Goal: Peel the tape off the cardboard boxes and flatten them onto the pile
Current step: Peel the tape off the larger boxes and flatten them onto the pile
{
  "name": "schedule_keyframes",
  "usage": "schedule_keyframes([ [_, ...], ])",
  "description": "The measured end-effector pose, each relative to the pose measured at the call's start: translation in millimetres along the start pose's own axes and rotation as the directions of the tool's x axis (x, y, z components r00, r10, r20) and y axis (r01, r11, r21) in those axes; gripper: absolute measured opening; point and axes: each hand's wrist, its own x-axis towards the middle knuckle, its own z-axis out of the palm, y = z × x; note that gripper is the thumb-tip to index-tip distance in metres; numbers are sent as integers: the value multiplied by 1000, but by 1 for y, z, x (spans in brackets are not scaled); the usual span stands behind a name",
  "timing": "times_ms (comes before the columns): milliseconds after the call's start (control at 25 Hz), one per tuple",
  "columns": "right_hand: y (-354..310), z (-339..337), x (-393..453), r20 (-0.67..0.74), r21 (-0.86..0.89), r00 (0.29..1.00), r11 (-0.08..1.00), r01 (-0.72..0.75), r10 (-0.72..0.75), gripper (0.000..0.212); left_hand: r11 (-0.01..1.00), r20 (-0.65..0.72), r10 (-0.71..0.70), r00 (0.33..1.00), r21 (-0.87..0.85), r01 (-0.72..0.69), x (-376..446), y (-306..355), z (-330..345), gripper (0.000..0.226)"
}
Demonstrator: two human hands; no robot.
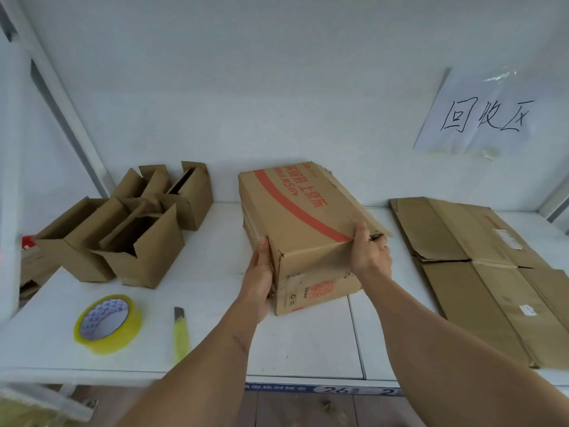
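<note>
Printed cardboard box (303, 229), still assembled, mid-table toward the back edge: left hand (261, 278) lies flat with straight fingers against its left side as a brace, while right hand (369, 254) curls its fingers over the near right top corner, seemingly to work the flap or tape seam loose. Flattened pile (480, 272) waits at the table's right edge; open boxes (123, 229) queue at the left. Tape roll (107, 323) and yellow knife (181, 334) lie by the front edge, within reach.

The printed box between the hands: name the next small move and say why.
Probably peel at the near right top corner. The right hand already grips the printed box there, the left hand braces its left side, and the box is still unflattened, with the flat pile waiting to the right.
</note>
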Motion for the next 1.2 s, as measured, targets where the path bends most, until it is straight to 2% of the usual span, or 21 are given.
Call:
schedule_keyframes([
  [40, 0, 0, -4, 4, -7, 1000, 1000, -29, 29, 82, 1000, -4, 19, 1000, 12, -19, -5, 6, -2, 71],
  [120, 0, -2, -13, 23, 9, 998, 998, -66, 66, 79, 993, -34, 65, 997, 101, -61, -11, 19, -7, 74],
  [240, -7, -8, -26, 69, 161, 979, 966, -202, 193, 71, 898, -29, 239, 970, 386, -210, -20, 48, -17, 77],
  [280, -8, -9, -30, 114, 247, 955, 924, -293, 273, 66, 809, 17, 344, 939, 502, -306, -22, 59, -20, 78],
  [320, -7, -10, -37, 183, 329, 916, 856, -399, 357, 61, 668, 103, 450, 887, 621, -411, -21, 72, -21, 82],
  [360, -5, -12, -45, 270, 373, 863, 780, -502, 427, 57, 476, 214, 518, 828, 732, -487, -20, 85, -21, 89],
  [400, 1, -11, -52, 347, 386, 806, 710, -589, 480, 58, 278, 317, 522, 792, 814, -510, -17, 95, -20, 97],
  [440, 12, -10, -59, 410, 363, 752, 664, -654, 516, 59, 102, 393, 477, 786, 864, -493, -18, 102, -15, 102],
  [480, 22, -9, -67, 454, 316, 709, 646, -695, 540, 57, -34, 442, 411, 797, 881, -471, -18, 104, -9, 104],
  [560, 40, -7, -80, 452, 221, 702, 693, -686, 551, 52, -233, 527, 312, 790, 849, -474, -24, 92, 7, 104],
  [600, 44, -7, -80, 408, 195, 748, 751, -631, 523, 51, -287, 556, 309, 772, 828, -482, -25, 85, 14, 104],
  [680, 41, -14, -75, 201, 261, 905, 870, -418, 375, 51, -326, 578, 336, 744, 812, -484, -25, 77, 24, 103],
  [760, 23, -31, -74, 64, 433, 979, 879, -201, 192, 44, -342, 563, 391, 728, 823, -453, -22, 73, 26, 103],
  [840, 4, -42, -79, 97, 552, 994, 834, -11, -51, 45, -355, 550, 487, 678, 834, -422, -21, 66, 27, 100],
  [920, -1, -39, -82, 143, 523, 965, 845, 114, -219, 50, -353, 540, 586, 604, 841, -409, -21, 49, 26, 92],
  [1040, 7, -25, -75, 101, 519, 969, 843, 141, -224, 51, -293, 486, 713, 505, 862, -415, -22, 31, 29, 77],
  [1200, 5, -18, -70, 69, 554, 982, 825, 107, -174, 51, -221, 400, 777, 486, 896, -384, -27, 26, 42, 68],
])
